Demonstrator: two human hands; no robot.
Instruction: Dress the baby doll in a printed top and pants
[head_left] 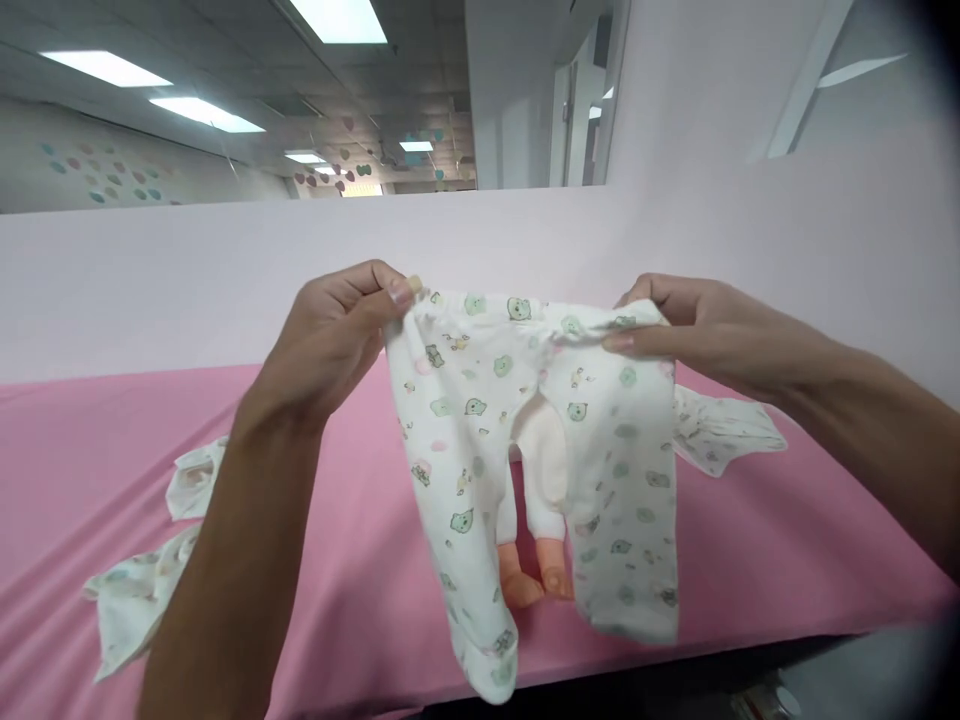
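Observation:
A pair of white baby pants (480,400) printed with small green and pink animals hangs upright between my hands. My left hand (337,325) pinches one end of the waistband. At the other end, my right hand (697,320) grips the waistband between thumb and fingers. Both legs of the pants dangle, and an open gap shows at the crotch. Behind them lies a doll (536,570), of which only the lower legs in white clothing and the bare feet show; the pants hide the rest.
Pink cloth (375,560) covers the table. Small printed garments (142,600) lie at the left, partly behind my left forearm. A white patterned sleeve-like piece (731,430) lies at the right. A low white wall (187,290) runs along the back.

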